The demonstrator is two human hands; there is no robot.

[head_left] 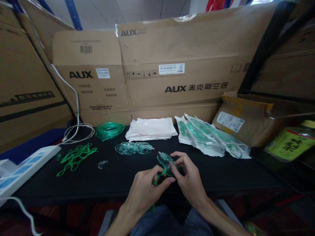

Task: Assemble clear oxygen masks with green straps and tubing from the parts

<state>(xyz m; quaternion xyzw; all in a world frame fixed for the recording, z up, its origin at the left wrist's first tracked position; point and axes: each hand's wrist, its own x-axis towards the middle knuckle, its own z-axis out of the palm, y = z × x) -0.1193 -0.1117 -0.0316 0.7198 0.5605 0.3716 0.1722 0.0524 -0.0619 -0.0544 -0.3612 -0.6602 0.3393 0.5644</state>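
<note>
Near the table's front edge, my right hand (pixel 187 175) grips a clear green-tinted oxygen mask (pixel 165 159) with a pale connector at its tip. Pinched in my left hand (pixel 149 183) is a green elastic strap (pixel 155 181); it meets the mask's side, and its loose end hangs below the hand. My fingers cover part of the mask, so I cannot tell whether the strap passes through it. Just behind lies a row of nested oxygen masks (pixel 134 148). More green straps (pixel 76 158) lie in a tangle at the left, beside a few small clear connectors (pixel 102 164).
Coiled green tubing (pixel 110 130), white pouches (pixel 152 128) and packs with green contents (pixel 202 133) line the back. A power strip (pixel 27 168) with a white cable (pixel 75 87) is at left. An open carton (pixel 240 116) and a yellow-labelled jar (pixel 290 142) stand right.
</note>
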